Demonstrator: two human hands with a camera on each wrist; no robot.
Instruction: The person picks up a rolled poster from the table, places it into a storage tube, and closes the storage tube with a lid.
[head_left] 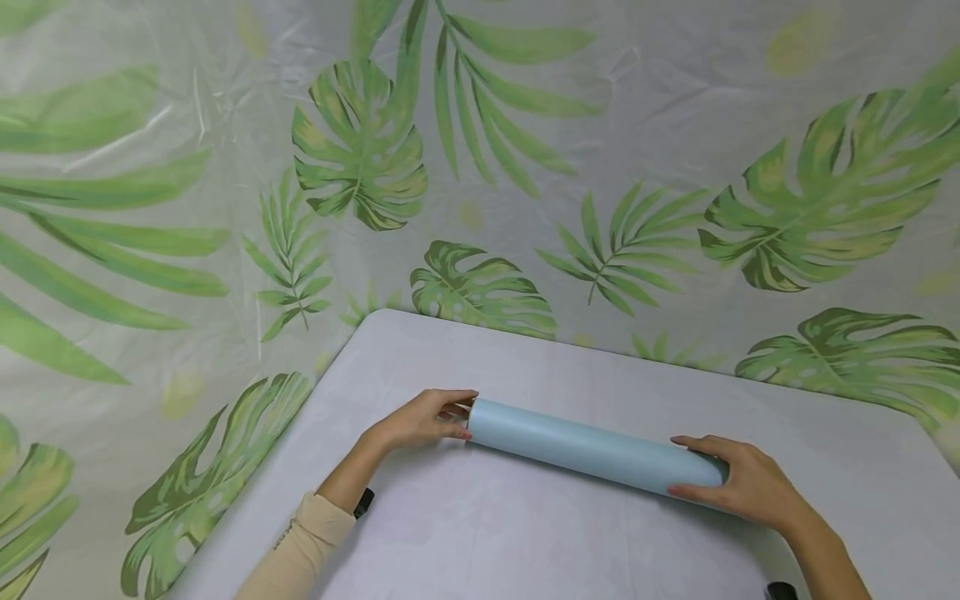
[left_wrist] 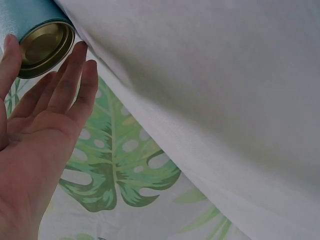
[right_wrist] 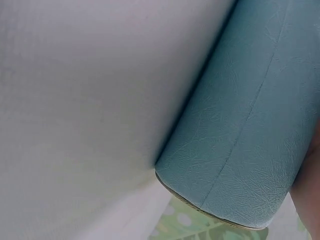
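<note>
A long light-blue tube (head_left: 585,446) with a leathery wrinkled surface lies slantwise over the white table. Its left end carries a recessed gold metal cap (left_wrist: 46,46), and a seam runs lengthwise along it in the right wrist view. My left hand (head_left: 423,419) is at that capped end, fingertips and thumb right at the rim on opposite sides, fingers fairly straight. At the other end, my right hand (head_left: 753,483) grips the tube, thumb along the near side and fingers over the far side. The palm covers much of that end in the head view.
The white table (head_left: 450,533) has rounded far corners. Behind it and along its left side hangs a glossy sheet (head_left: 517,217) printed with green leaves. Dark wrist straps show at the left wrist and below the right one.
</note>
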